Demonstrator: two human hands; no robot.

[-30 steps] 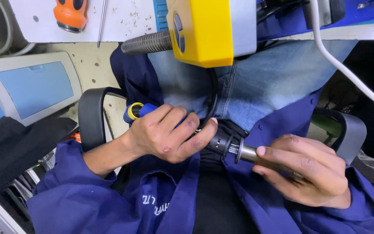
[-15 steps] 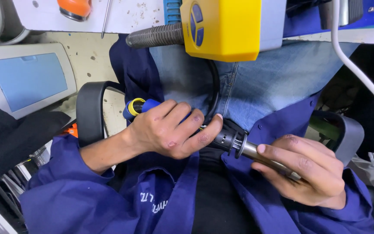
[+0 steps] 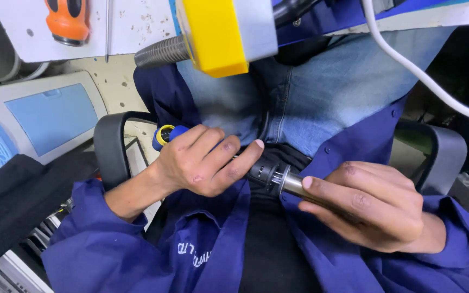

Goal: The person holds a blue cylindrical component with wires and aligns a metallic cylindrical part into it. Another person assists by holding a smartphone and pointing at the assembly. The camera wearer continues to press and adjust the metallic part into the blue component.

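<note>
Two hands hold one hot-air tool over the lap, below the worktop (image 3: 137,32) edge. Left hand (image 3: 204,160) is clenched around its blue handle (image 3: 170,133); right hand (image 3: 367,206) pinches the metal nozzle (image 3: 291,183). A yellow-fronted unit (image 3: 215,32) hangs off the worktop's near edge.

blue work coat (image 3: 137,255), white chest lettering | black shirt | light blue jeans (image 3: 321,92)

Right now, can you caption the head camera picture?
Left hand grips a blue-handled tool; right hand holds its metal tip.
</note>
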